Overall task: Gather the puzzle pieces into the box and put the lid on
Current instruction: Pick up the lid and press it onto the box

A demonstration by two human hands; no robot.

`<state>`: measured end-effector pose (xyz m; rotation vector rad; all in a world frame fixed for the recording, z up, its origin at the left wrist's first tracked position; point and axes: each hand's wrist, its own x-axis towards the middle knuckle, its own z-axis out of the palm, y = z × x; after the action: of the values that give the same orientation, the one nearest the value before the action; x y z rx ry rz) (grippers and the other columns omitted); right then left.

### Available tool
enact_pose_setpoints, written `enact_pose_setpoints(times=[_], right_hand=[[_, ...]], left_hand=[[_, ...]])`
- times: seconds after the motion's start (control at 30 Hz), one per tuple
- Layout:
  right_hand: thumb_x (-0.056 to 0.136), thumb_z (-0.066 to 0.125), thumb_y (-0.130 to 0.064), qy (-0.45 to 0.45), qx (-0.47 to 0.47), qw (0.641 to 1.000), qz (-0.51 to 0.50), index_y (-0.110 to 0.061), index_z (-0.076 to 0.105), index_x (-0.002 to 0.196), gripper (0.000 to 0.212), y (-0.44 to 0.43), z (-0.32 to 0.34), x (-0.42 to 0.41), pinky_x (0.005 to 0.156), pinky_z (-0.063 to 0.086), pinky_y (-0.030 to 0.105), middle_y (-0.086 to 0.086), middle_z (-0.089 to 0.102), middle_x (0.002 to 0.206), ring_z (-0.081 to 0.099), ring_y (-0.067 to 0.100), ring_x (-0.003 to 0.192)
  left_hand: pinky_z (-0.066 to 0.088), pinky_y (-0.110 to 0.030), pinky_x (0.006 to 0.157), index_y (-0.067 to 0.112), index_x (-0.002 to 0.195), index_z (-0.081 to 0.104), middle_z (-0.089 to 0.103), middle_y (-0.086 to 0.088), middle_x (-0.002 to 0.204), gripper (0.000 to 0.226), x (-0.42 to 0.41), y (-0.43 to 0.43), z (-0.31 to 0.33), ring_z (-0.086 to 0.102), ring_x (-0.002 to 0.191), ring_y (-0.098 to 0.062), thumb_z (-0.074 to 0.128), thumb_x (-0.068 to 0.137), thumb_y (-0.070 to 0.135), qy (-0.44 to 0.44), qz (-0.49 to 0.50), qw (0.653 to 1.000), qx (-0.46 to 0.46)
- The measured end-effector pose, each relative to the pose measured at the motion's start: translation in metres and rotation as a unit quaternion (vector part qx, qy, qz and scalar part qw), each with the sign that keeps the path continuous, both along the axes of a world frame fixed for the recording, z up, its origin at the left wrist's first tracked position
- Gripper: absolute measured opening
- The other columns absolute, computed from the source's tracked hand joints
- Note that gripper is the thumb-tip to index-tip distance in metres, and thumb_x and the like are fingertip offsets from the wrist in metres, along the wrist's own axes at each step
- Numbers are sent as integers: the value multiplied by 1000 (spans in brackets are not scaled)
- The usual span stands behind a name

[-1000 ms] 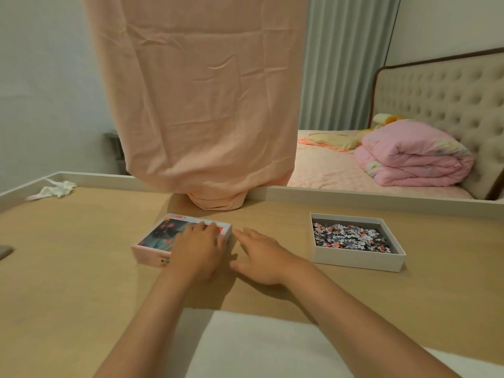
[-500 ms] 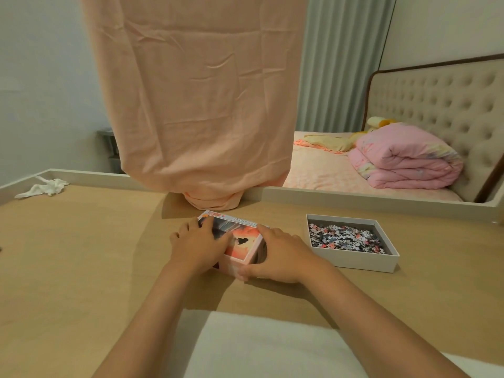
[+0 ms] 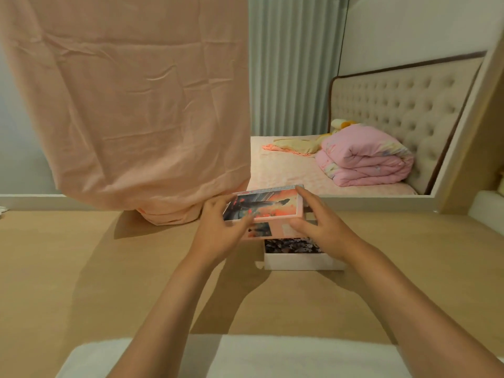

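The pink lid (image 3: 268,207), printed with an orange and grey picture, hangs tilted in the air just above the white box (image 3: 300,261). My left hand (image 3: 222,230) grips the lid's left end and my right hand (image 3: 317,225) grips its right end. The box stands on the wooden table (image 3: 109,282) with dark mixed puzzle pieces (image 3: 291,246) inside. The lid and my hands hide the far part of the box.
A peach cloth (image 3: 131,110) hangs down to the table's far edge on the left. Behind the table's white raised rim (image 3: 368,200) is a bed with a folded pink quilt (image 3: 365,159). A white pad (image 3: 245,358) lies along the table's front edge.
Both hands picked the lid up from the table at the left and carried it right; it now hovers over the box. The camera has turned right with it.
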<state>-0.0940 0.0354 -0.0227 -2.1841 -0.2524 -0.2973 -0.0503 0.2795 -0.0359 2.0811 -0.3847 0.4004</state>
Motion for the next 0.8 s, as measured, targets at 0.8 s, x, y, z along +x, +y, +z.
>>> enact_pose_setpoints(times=[0.8], right_hand=[[79,55,-73,46,167,983,-66,-63,41,133,56,-61,-55,-9,113,39,45,-14,50,145,50,10,130]], left_hand=[[45,-32,104,24,123,64,50,12,130,43,-7,-65,-50,48,122,-1,77,82,27,-53,-30,998,-22]])
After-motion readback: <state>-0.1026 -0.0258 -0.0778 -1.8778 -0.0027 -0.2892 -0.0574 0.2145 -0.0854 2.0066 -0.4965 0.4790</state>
